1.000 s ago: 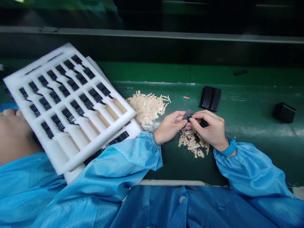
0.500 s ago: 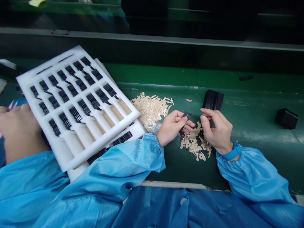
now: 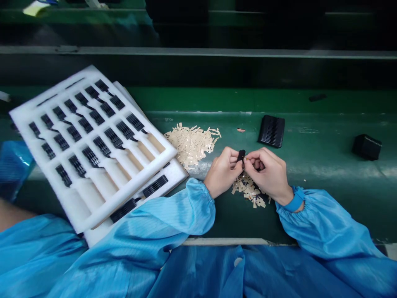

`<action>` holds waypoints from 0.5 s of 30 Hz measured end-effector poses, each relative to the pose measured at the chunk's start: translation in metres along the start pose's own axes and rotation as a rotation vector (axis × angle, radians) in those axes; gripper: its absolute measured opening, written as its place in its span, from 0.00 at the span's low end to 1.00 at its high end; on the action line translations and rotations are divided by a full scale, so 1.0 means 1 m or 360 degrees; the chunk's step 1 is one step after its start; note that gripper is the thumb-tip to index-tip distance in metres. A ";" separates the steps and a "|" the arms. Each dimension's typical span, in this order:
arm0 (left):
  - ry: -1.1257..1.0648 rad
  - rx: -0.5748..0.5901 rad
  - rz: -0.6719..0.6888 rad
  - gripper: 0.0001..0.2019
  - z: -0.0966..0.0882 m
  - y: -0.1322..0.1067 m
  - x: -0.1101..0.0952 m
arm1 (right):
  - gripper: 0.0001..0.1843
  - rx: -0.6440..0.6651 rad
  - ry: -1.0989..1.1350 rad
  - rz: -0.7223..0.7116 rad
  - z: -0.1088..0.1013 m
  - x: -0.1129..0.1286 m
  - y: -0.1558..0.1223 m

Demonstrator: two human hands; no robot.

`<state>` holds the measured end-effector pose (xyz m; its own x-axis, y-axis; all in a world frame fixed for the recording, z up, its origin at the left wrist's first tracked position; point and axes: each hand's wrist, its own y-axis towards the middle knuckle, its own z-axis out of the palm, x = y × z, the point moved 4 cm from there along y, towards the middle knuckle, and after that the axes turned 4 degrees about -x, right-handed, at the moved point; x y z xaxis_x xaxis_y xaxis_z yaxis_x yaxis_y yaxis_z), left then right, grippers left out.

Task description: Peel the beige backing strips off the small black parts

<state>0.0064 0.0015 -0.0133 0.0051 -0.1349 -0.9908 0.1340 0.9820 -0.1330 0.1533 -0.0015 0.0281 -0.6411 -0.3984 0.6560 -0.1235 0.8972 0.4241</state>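
Observation:
My left hand (image 3: 222, 170) pinches a small black part (image 3: 241, 155) between thumb and fingers. My right hand (image 3: 269, 173) meets it from the right, its fingertips closed on the same part. Both hands hover just above a small heap of beige paper tabs mixed with black pieces (image 3: 250, 189) on the green work surface (image 3: 325, 178). A larger pile of beige tabs (image 3: 192, 142) lies to the left of my hands.
A white foam tray (image 3: 89, 145) with rows of black parts lies tilted at the left, on another tray (image 3: 149, 186). A black ribbed stack (image 3: 272, 130) sits behind my hands, a black block (image 3: 367, 147) at far right. Another person's blue sleeve (image 3: 14, 165) shows at far left.
My right hand had moved back toward the black ribbed stack, then returned to the left hand and closed on the small black part. The other person's hand at the left has drawn away.

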 end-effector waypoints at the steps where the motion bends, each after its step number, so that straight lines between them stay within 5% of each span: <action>1: 0.0012 -0.0010 0.0004 0.07 0.000 -0.001 0.000 | 0.04 -0.0011 0.0006 0.0016 0.000 0.000 0.000; 15: -0.0111 -0.0091 -0.0108 0.09 0.009 -0.008 -0.004 | 0.06 -0.0156 0.0158 0.0277 0.003 -0.001 0.001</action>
<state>0.0138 -0.0069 -0.0085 0.0671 -0.2081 -0.9758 0.0795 0.9760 -0.2026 0.1519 0.0007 0.0261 -0.5680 -0.2603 0.7808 0.0597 0.9331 0.3545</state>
